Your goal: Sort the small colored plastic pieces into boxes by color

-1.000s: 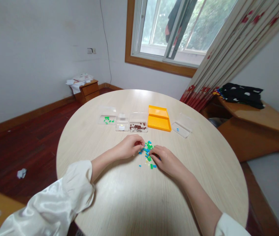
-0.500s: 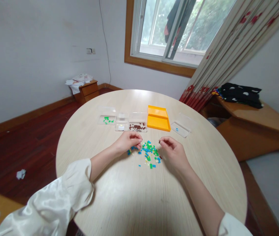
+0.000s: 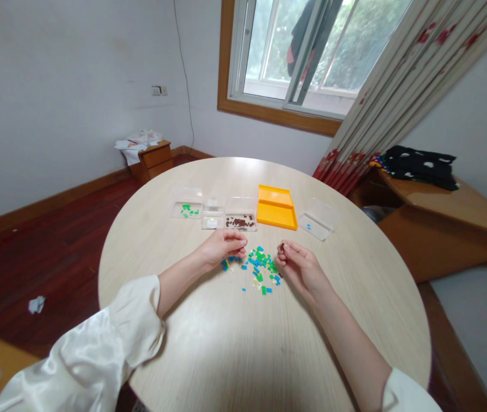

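Observation:
A small pile of loose green, blue and pale bricks (image 3: pixel 260 266) lies in the middle of the round table (image 3: pixel 243 343). My left hand (image 3: pixel 221 247) rests just left of the pile, fingers curled in a pinch on something too small to name. Just right of the pile is my right hand (image 3: pixel 299 266), raised a little, fingertips pinched on a small dark piece (image 3: pixel 282 247).
Behind the pile stand a clear box with green pieces (image 3: pixel 187 209), a small clear box (image 3: pixel 213 220), a clear box with brown pieces (image 3: pixel 240 220), an orange tray (image 3: pixel 276 207) and a clear box with one blue piece (image 3: pixel 318 220). A wooden desk (image 3: pixel 444 212) stands at right.
My hands have drawn apart off the pile. The right hand lifted away to the right with a dark piece pinched; the left hand slid slightly left and back.

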Demonstrator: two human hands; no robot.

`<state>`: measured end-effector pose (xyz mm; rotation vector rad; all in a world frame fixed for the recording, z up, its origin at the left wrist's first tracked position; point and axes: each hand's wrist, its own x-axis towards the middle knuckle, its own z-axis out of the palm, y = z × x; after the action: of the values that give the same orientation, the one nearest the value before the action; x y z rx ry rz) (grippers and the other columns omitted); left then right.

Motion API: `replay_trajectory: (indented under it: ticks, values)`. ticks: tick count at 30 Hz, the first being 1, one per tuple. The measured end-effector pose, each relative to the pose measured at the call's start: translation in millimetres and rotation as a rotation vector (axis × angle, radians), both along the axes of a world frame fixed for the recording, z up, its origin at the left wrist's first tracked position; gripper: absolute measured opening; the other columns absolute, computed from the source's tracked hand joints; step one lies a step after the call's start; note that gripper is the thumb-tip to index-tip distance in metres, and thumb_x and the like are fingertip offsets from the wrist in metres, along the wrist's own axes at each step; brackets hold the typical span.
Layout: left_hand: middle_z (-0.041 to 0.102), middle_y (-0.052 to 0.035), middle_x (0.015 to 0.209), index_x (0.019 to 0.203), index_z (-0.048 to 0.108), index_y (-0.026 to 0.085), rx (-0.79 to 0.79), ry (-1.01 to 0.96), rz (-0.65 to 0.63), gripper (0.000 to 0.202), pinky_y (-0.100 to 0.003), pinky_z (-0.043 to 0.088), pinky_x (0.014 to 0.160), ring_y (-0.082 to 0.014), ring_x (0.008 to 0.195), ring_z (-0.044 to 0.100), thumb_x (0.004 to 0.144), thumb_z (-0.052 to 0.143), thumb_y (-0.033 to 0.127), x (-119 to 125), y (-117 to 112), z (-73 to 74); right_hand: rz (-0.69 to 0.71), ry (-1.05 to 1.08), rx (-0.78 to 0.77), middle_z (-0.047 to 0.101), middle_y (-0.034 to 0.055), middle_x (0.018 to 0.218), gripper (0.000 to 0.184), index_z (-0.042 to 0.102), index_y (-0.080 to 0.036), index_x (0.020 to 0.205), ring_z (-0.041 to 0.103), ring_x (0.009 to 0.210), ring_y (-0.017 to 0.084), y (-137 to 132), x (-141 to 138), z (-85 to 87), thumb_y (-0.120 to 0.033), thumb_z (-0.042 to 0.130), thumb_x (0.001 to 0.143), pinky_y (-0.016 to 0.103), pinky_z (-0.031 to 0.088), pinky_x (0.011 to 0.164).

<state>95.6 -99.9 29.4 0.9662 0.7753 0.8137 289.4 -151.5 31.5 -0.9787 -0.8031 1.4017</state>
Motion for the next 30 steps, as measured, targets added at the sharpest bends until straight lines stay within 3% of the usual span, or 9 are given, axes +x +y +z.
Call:
replay_trajectory:
  ticks: [3, 8, 16, 23, 26, 30]
  values:
    - [0.059, -0.0008, 0.055, 0.068, 0.058, 0.009, -0.033, -0.018, 0.037, 0.015, -0.020, 0.045, 0.055, -0.0071, 0.049, 0.055, 0.068, 0.073, 0.012, 1.0, 0.6, 0.6, -0.003, -0.068, 0.001, 0.052, -0.0026, 0.063, 0.030, 0.063, -0.016, 0.068, 0.044, 0.056, 0.007, -0.9, -2.4, -1.1, -0.036, 0.081, 0.055, 0.019, 0.036, 0.051]
    - [0.058, 0.0008, 0.053, 0.069, 0.059, 0.009, -0.058, -0.037, 0.192, 0.013, -0.018, 0.046, 0.053, -0.0059, 0.047, 0.055, 0.068, 0.072, 0.009, 1.8, 3.5, 4.0, -0.130, -0.400, 0.085, 0.055, -0.0023, 0.062, 0.032, 0.062, -0.018, 0.072, 0.046, 0.056, 0.010, 9.1, -10.8, -4.9, -0.045, 0.074, 0.060, 0.022, 0.037, 0.053]
    - [0.058, 0.0006, 0.052, 0.065, 0.060, 0.008, -0.087, -0.099, 0.355, 0.011, -0.016, 0.048, 0.051, -0.0052, 0.046, 0.054, 0.071, 0.067, 0.002, -4.9, 13.3, 7.4, -0.270, -0.676, 0.357, 0.065, 0.0034, 0.073, 0.027, 0.062, -0.017, 0.072, 0.058, 0.070, 0.016, 65.3, -32.0, 1.3, -0.044, 0.061, 0.069, 0.030, 0.047, 0.070]
    - [0.058, 0.0005, 0.053, 0.066, 0.059, 0.008, -0.156, -0.140, 0.400, 0.014, -0.016, 0.049, 0.052, -0.0052, 0.046, 0.054, 0.075, 0.058, -0.003, -9.1, 19.2, 8.9, -0.167, -0.771, 0.356, 0.071, 0.0079, 0.087, 0.038, 0.066, -0.015, 0.103, 0.064, 0.076, 0.018, 89.7, -37.6, -14.0, -0.040, 0.051, 0.079, 0.034, 0.048, 0.077]
    - [0.057, 0.0004, 0.054, 0.065, 0.059, 0.008, -0.167, -0.148, 0.393, 0.014, -0.015, 0.048, 0.051, -0.0048, 0.046, 0.053, 0.075, 0.058, -0.003, -9.3, 19.5, 7.6, -0.140, -0.821, 0.415, 0.071, 0.0094, 0.092, 0.031, 0.070, -0.015, 0.096, 0.064, 0.084, 0.019, 84.6, -40.0, -11.4, -0.034, 0.052, 0.078, 0.035, 0.047, 0.082]
    - [0.059, -0.0003, 0.057, 0.066, 0.061, 0.007, -0.171, -0.159, 0.354, 0.011, -0.014, 0.046, 0.050, -0.0041, 0.047, 0.053, 0.072, 0.062, -0.002, -9.7, 18.2, 5.9, 0.064, -0.837, 0.523, 0.071, 0.0087, 0.093, 0.025, 0.071, -0.017, 0.092, 0.063, 0.082, 0.018, 72.5, -52.3, 0.9, -0.030, 0.059, 0.075, 0.032, 0.049, 0.075]
